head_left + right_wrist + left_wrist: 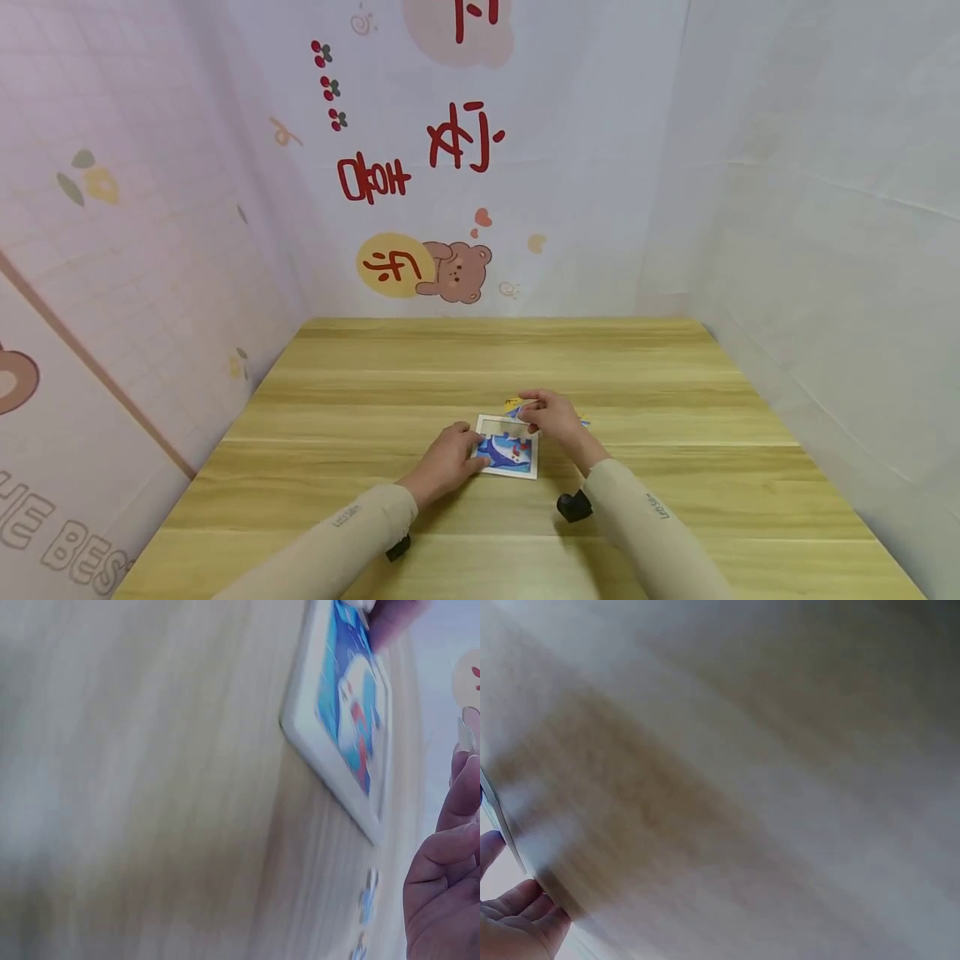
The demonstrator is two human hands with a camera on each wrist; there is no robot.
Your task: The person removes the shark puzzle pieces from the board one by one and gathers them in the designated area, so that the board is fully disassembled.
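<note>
Framed puzzle [508, 454] flat on the tabletop [337, 379]
The left hand [447, 458] grips its left edge, thumb over the picture; the right hand [553, 417], fingers curled, pinches a small piece [466, 737] near its upper-right corner, beside loose pieces [512, 403].

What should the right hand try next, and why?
Probably lower what looks like a small pale piece in the right hand into the white frame at its bare upper strip: the blue picture fills the area below, and the left hand holds the frame's left side.
</note>
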